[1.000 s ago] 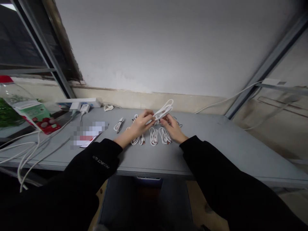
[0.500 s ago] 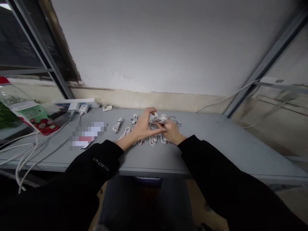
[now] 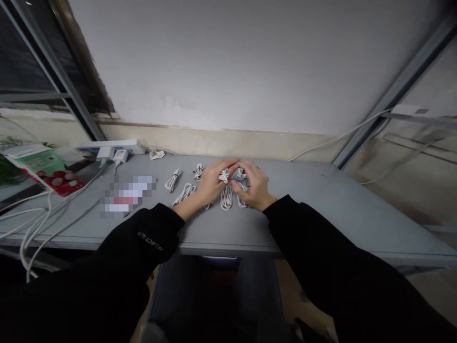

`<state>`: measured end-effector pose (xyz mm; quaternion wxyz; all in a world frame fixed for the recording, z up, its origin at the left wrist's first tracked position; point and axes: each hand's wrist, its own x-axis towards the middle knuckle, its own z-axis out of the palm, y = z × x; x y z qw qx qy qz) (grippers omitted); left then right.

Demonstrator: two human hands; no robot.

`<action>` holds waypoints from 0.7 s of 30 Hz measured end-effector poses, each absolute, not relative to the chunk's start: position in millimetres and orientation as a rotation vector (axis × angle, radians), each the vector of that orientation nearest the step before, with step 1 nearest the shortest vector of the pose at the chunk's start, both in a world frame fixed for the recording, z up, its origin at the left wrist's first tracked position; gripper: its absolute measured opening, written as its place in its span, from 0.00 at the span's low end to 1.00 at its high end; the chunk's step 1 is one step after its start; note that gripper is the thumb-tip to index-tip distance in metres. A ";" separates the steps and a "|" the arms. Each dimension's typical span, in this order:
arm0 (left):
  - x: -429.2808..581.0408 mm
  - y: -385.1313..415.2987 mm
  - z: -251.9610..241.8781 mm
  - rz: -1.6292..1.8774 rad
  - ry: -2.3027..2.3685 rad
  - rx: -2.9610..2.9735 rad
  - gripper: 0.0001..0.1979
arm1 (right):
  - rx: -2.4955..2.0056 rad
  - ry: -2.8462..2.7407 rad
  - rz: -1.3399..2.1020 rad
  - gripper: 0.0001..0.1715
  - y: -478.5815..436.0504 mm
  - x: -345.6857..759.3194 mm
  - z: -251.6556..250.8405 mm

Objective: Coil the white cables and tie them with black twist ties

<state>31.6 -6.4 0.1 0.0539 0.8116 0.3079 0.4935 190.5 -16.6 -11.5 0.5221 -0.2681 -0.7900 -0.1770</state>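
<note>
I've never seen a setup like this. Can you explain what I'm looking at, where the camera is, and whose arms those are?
One camera worn on a person's head took these pictures, looking forward and down, so the black-sleeved arms are that person's own. There is no machine. The left hand and right hand meet around a small bundle of white cable, apparently holding it. Other coiled white cables lie on the grey table, with a white power strip behind them.

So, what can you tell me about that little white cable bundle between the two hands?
The white cable bundle is a small, tight gathering of thin cord, rubbery-looking and wound on itself; no plug shows clearly. It sits between the left hand and the right hand, which cup it from both sides. Whether it touches the grey table cannot be told.
</note>
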 end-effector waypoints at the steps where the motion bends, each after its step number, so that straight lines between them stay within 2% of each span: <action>1: 31.0 -6.9 0.3 1.448 1.041 2.511 0.15 | -0.610 -1.875 -0.455 0.22 -17.5 191.2 -10.7; 6: 28.9 -13.1 5.7 0.984 1.284 2.756 0.05 | -0.553 -1.865 -0.635 0.29 -13.6 194.8 -13.7; 8: 29.2 -14.1 7.7 0.881 1.265 2.797 0.06 | -0.527 -1.882 -0.709 0.30 -12.4 194.8 -14.8; 13: 33.8 -12.4 7.1 0.827 1.305 2.780 0.07 | -0.571 -1.969 -0.747 0.21 -16.7 193.0 -14.4; 17: 37.6 -12.0 4.7 0.773 1.571 2.651 0.07 | -0.747 -2.053 -0.665 0.22 -17.5 194.3 -15.4; 21: 38.8 -13.1 5.1 0.833 1.594 2.570 0.08 | -0.792 -2.039 -0.566 0.22 -14.9 194.4 -17.9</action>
